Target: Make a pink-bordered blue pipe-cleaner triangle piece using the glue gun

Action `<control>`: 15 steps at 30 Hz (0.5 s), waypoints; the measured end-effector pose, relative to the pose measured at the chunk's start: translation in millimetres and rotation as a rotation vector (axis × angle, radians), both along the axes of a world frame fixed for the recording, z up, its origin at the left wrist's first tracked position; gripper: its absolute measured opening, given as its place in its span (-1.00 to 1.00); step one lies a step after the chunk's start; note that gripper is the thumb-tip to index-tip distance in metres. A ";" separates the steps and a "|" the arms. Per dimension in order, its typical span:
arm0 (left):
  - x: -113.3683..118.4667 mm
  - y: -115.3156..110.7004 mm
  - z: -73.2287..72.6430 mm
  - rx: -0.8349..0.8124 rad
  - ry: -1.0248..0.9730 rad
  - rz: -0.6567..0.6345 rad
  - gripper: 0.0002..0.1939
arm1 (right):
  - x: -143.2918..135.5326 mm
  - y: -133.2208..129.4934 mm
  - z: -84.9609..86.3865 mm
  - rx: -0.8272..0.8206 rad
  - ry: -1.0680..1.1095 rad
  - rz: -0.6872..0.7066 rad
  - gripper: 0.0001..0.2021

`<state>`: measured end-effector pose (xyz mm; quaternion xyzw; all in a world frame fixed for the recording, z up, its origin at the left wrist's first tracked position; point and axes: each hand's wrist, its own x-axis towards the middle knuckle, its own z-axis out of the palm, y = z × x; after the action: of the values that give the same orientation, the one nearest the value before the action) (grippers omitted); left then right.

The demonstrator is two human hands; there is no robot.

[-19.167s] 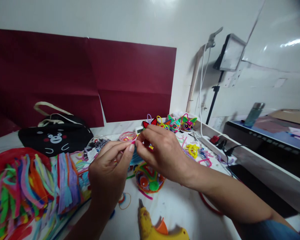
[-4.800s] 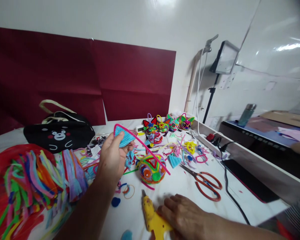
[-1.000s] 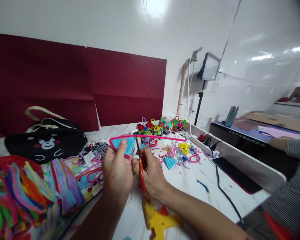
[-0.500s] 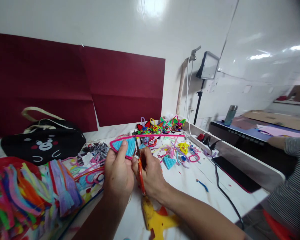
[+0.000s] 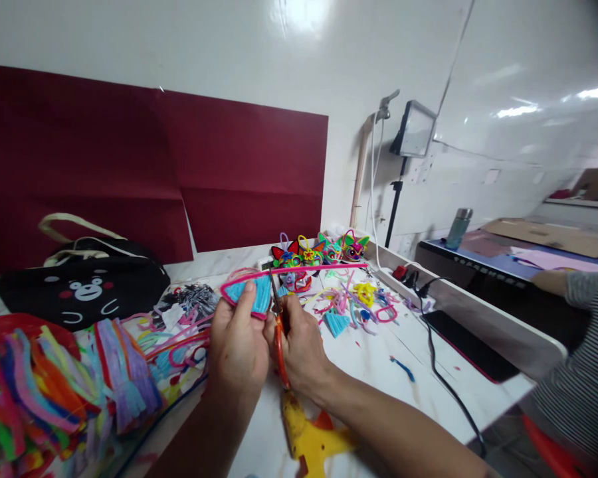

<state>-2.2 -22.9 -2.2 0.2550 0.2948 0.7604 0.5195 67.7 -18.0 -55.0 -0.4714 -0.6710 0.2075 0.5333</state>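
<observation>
My left hand (image 5: 239,335) pinches a blue pipe-cleaner piece (image 5: 260,294) edged in pink, thumb on its face. From its top edge a long pink strand (image 5: 323,268) stretches right. My right hand (image 5: 299,342) is closed on orange-handled scissors (image 5: 280,345), their blades pointing up at the strand beside the blue piece. Under the hands lies a yellow glue gun (image 5: 311,441). Farther back stand several colourful animal-face figures (image 5: 309,251). Another blue piece (image 5: 337,322) lies on the white table to the right.
Bundles of coloured strips (image 5: 44,392) and a black bag (image 5: 84,282) are at left. A black phone-like slab (image 5: 468,345), a cable (image 5: 436,372) and a low white ledge (image 5: 488,318) lie right. A person's striped sleeve (image 5: 583,372) is at far right.
The view has shifted very slightly. Both hands, the blue piece and the scissors hold almost the same position.
</observation>
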 end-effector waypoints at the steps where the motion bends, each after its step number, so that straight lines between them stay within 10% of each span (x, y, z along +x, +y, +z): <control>1: 0.2 0.0 -0.5 0.001 -0.001 0.002 -0.80 | 0.1 0.6 -0.6 0.001 -0.002 -0.008 -0.92; 15: 5.3 2.5 -5.2 -0.010 -0.029 -0.012 -0.76 | 4.1 4.3 -2.5 0.021 -0.062 -0.058 -0.91</control>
<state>3.1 -20.4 -7.4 0.2433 0.2895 0.7595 0.5293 71.7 -13.7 -57.5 -0.4911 -0.6756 0.1701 0.5230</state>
